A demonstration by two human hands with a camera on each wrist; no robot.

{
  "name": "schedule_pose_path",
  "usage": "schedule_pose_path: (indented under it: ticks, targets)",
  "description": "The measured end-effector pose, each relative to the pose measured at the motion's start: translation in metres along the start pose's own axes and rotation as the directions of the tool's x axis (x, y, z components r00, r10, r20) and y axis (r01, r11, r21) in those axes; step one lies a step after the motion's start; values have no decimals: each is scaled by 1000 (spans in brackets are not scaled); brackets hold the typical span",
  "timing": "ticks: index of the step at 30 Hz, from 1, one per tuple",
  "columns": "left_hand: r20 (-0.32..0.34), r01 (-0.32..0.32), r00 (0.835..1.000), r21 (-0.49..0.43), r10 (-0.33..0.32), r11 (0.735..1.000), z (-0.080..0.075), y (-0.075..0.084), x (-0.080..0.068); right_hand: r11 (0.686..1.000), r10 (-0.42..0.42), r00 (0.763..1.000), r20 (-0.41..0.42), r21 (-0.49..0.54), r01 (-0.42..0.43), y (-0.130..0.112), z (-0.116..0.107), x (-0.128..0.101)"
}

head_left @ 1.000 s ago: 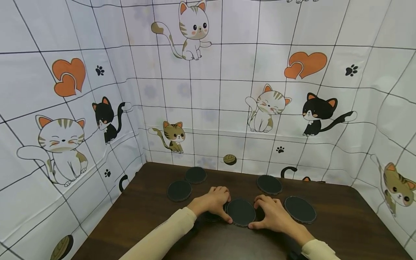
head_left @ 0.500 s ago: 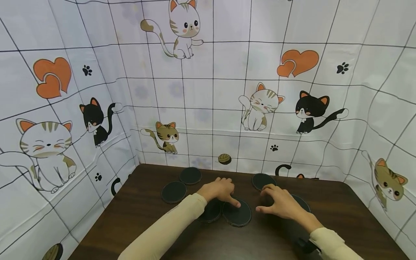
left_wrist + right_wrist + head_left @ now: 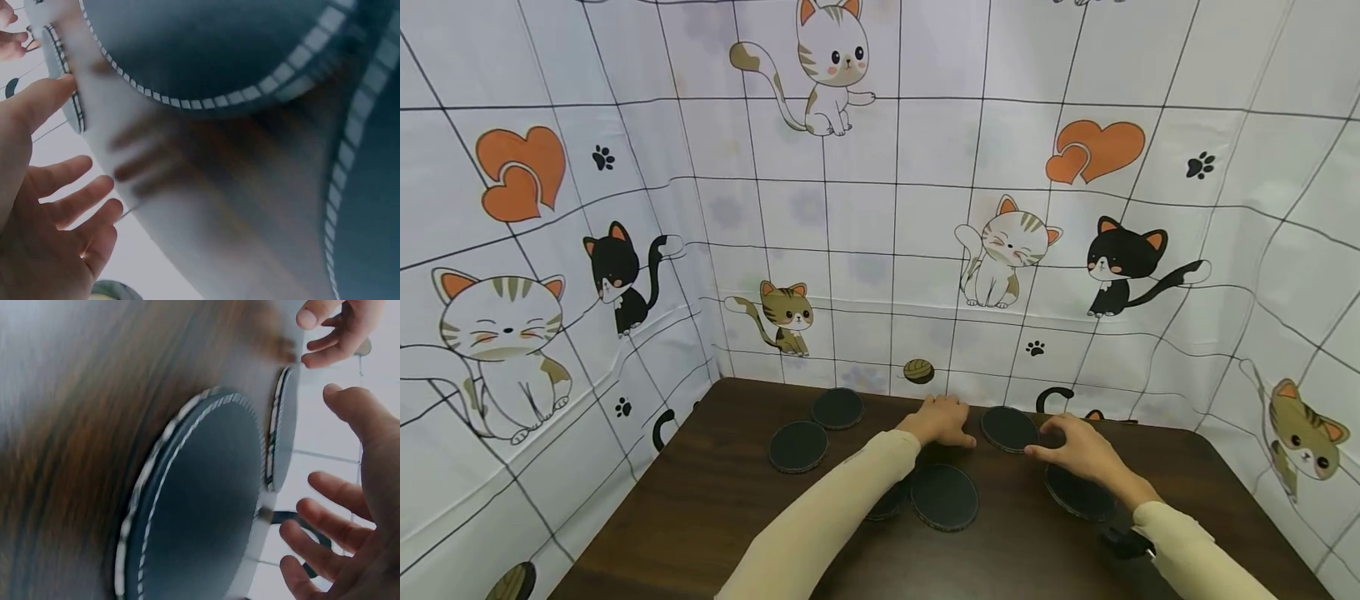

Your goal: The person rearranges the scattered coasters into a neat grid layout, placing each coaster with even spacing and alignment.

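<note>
Several dark round coasters with pale stitched rims lie on the brown table. My left hand (image 3: 938, 421) is just left of the back-right coaster (image 3: 1009, 429), holding nothing; its fingers are spread in the left wrist view. On that coaster's other side is my right hand (image 3: 1078, 450), thumb near the rim and fingers loosely bent around nothing. Below my right hand lies another coaster (image 3: 1081, 493), large in the right wrist view. A front coaster (image 3: 944, 497) lies nearer me, and the one beside it (image 3: 889, 502) is partly covered by my left sleeve.
Two more coasters lie at the back left, one farther back (image 3: 838, 408) and one nearer (image 3: 798, 446). A white sheet (image 3: 865, 217) printed with cats and grid lines hangs behind the table (image 3: 700, 508) and along both sides.
Both hands have left the front coaster and moved back and right, to either side of the back-right coaster. The coasters appear to lie where they were.
</note>
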State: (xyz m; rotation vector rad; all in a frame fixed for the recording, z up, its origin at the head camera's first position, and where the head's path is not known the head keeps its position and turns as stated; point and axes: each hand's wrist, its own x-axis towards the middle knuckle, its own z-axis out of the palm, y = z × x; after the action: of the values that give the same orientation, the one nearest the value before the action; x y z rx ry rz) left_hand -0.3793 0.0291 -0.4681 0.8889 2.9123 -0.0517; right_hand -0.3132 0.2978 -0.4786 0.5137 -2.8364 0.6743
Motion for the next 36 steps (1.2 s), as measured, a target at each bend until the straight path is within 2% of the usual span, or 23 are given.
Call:
schedule_pose_path:
  ticks: [5, 9, 13, 18, 24, 29, 32, 36]
  targets:
    - [-12, 26, 1000, -1, -26, 1000, 2, 15, 8, 997, 75, 997, 17, -10, -75, 14, 5, -1]
    - [-33, 47, 998, 10, -46, 999, 4, 19, 14, 995, 104, 994, 25, -11, -104, 18, 8, 4]
    - [-33, 57, 998, 35, -56, 998, 10, 21, 20, 993, 112, 991, 68, -41, -110, 19, 12, 9]
    - [-27, 67, 997, 31, -66, 997, 13, 24, 29, 995, 71, 993, 99, -80, -63, 18, 17, 16]
    - [-21, 79, 997, 45, -78, 996, 7, 26, 34, 997, 58, 995, 85, -64, -53, 20, 19, 22]
    - [-35, 71, 997, 50, -69, 996, 8, 28, 38, 998, 49, 997, 62, -51, -46, 23, 19, 20]
    - [-40, 62, 997, 28, -61, 998, 8, 28, 39, 999, 28, 998, 52, -44, -26, 24, 19, 20]
    - [-12, 57, 998, -14, -57, 998, 7, 27, 39, 999, -1, 999, 46, -33, 2, 26, 24, 24]
